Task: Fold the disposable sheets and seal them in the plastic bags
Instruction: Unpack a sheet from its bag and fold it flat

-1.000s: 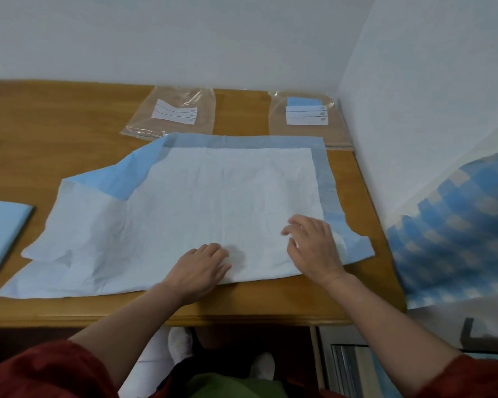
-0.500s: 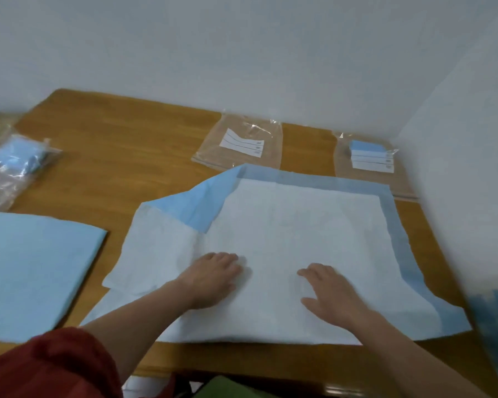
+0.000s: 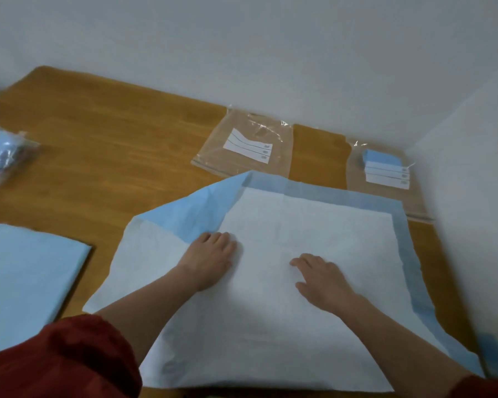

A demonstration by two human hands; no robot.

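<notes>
While both hands lie flat on it, the disposable sheet point(image 3: 299, 225) spreads almost fully open, white side up, across the near part of the desk point(image 3: 112, 139), so I judge its folding barely begun. Beyond a red sleeve point(image 3: 64, 357), the left hand point(image 3: 210, 259) rests near the sheet's middle with fingers straight, grasping nothing. The right hand point(image 3: 319, 280) lies near it, fingers spread flat, likewise holding nothing. Just past the left fingertips the sheet's far-left corner is turned over, showing blue backing. A folded blue sheet point(image 3: 26, 268) waits to the left. Farther back sit an empty plastic bag point(image 3: 247, 145) and a filled plastic bag point(image 3: 385, 170) holding a small folded blue pad. Whether that one is sealed I cannot tell.
</notes>
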